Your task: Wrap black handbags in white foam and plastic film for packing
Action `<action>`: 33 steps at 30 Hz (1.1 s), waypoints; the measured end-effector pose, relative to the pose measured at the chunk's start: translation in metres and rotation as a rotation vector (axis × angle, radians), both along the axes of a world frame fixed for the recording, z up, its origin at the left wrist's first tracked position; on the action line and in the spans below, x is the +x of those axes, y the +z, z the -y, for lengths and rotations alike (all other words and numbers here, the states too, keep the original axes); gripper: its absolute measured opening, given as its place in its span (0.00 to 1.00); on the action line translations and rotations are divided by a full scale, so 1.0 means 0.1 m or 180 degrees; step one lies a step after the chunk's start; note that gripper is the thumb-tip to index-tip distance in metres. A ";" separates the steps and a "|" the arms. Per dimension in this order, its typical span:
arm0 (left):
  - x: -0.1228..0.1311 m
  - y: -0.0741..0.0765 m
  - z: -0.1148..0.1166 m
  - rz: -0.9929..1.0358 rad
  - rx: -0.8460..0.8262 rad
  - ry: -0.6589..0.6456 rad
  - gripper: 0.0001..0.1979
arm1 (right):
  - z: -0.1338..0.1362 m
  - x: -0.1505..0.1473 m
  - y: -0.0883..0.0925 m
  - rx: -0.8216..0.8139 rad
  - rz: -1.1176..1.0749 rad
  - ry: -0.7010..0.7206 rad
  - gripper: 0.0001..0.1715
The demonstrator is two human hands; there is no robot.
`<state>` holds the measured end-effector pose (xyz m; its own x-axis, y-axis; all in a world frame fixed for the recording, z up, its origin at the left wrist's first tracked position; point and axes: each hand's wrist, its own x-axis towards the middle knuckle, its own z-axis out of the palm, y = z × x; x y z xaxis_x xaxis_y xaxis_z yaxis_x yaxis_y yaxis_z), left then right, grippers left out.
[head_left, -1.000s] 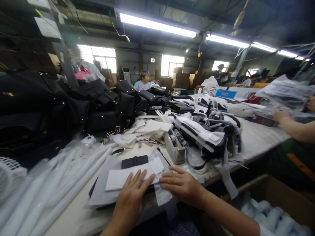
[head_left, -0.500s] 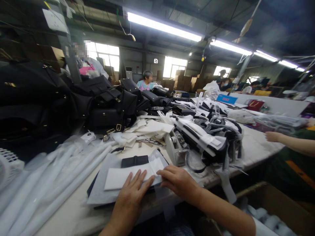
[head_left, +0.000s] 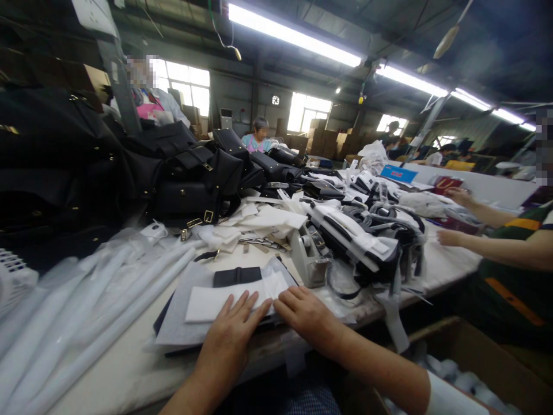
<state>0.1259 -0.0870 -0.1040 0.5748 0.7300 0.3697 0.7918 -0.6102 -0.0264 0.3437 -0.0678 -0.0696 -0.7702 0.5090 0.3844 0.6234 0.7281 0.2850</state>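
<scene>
My left hand [head_left: 225,341] lies flat, fingers spread, on a white foam strip [head_left: 204,305]. My right hand [head_left: 307,316] is beside it with curled fingers, gripping the edge of a thin white wrapping sheet [head_left: 275,282] at the strip's right end. Beneath them a larger pale tissue sheet [head_left: 175,329] covers a flat black item, whose dark edges stick out at the left and bottom. A black strap piece [head_left: 237,276] shows above the strip. My right fingertips and thumb are partly hidden.
A tape dispenser [head_left: 306,259] stands just beyond my right hand, next to a wrapped black bag [head_left: 358,236]. Black bags [head_left: 185,199] are heaped at the left behind clear plastic sleeves [head_left: 108,311]. A co-worker's arms [head_left: 492,245] reach in from the right. An open carton [head_left: 484,357] stands below.
My right fingers have shifted slightly up and curled closer to my left hand at the wrapping's edge. My left hand stays on the strip. The co-worker's arms reach farther in at the right.
</scene>
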 end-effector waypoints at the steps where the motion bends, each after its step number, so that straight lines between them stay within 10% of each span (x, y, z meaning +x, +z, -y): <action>1: 0.00 0.00 0.00 0.0002 0.0005 -0.0009 0.46 | -0.01 -0.03 0.00 0.0022 -0.0019 -0.0072 0.05; 22: -0.01 0.01 -0.05 -0.0073 0.0102 -0.0039 0.46 | -0.22 -0.03 0.02 -0.0099 -0.0039 -0.0144 0.06; 33: -0.02 -0.06 -0.02 -0.0245 0.0307 0.0000 0.46 | -0.24 0.25 0.02 -0.1391 -0.0876 0.0498 0.18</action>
<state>0.1238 -0.0854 -0.1095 0.6042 0.6931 0.3931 0.7852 -0.6019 -0.1457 0.3690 -0.0437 -0.0673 -0.7502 0.5540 0.3608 0.5070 0.8324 -0.2239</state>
